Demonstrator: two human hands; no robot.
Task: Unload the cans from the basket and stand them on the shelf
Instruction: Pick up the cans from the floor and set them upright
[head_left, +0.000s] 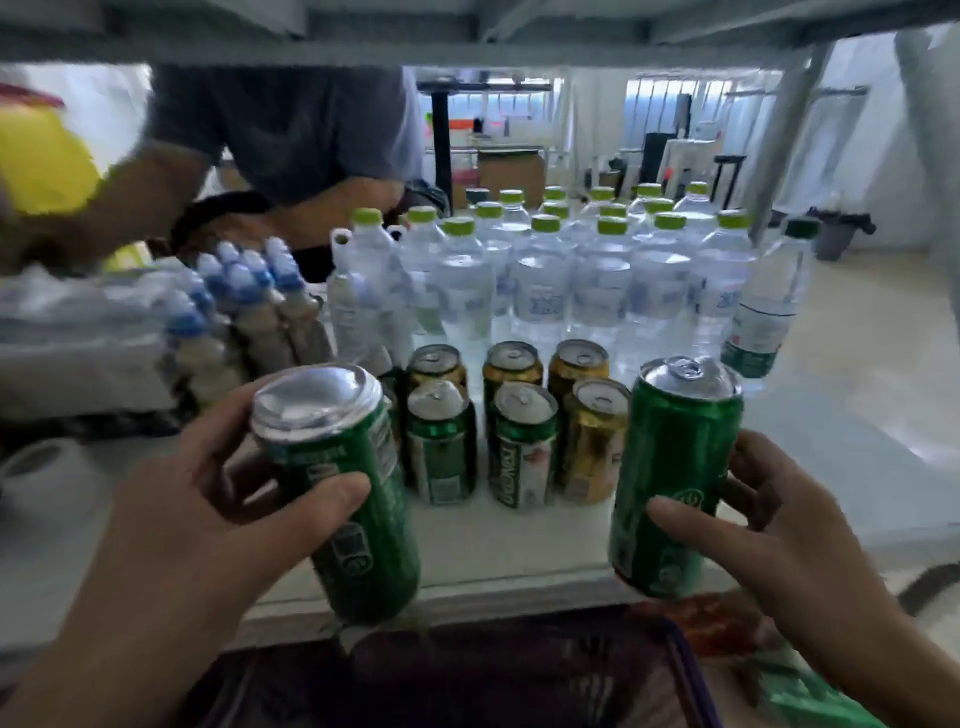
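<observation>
My left hand (208, 519) grips a tall green can (343, 488), tilted with its top leaning left, above the shelf's front edge. Over at the right, my right hand (769, 530) holds a second green can (675, 478), nearly upright and just over the front edge. Between the two, several green and gold cans (524, 447) stand upright in two rows on the white shelf (509, 551). The dark basket (493, 686) with a purple rim lies below the shelf at the bottom of the view; its contents are too dark to make out.
Behind the cans stand many clear water bottles with green caps (571, 280). Shrink-wrapped small bottles with blue caps (244, 306) lie at the left. Another person in a grey shirt (280, 130) reaches in from behind the shelf. A shelf board runs overhead.
</observation>
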